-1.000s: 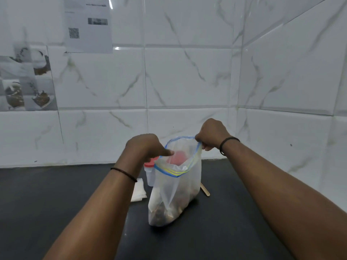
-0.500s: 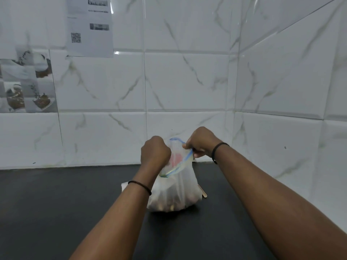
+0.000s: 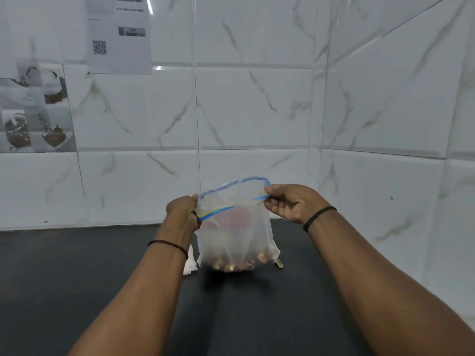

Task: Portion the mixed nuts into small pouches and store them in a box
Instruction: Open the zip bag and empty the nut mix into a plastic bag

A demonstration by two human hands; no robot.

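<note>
A clear zip bag (image 3: 231,235) with a blue and yellow seal strip stands on the black counter (image 3: 77,278), mixed nuts (image 3: 239,263) lying in its bottom. My left hand (image 3: 181,214) pinches the left end of the bag's rim. My right hand (image 3: 290,201) pinches the right end, and the mouth is stretched wide between them. Something red shows dimly through the plastic behind the bag.
White pouches or paper (image 3: 190,263) lie just left of the bag's base. A wooden stick (image 3: 279,263) pokes out at its right. Marble-tiled walls close the back and right; a printed sheet (image 3: 118,34) hangs on the back wall.
The bag's mouth, bunched between my hands half a second ago, is now pulled wide. My hands have moved apart and my view has shifted closer.
</note>
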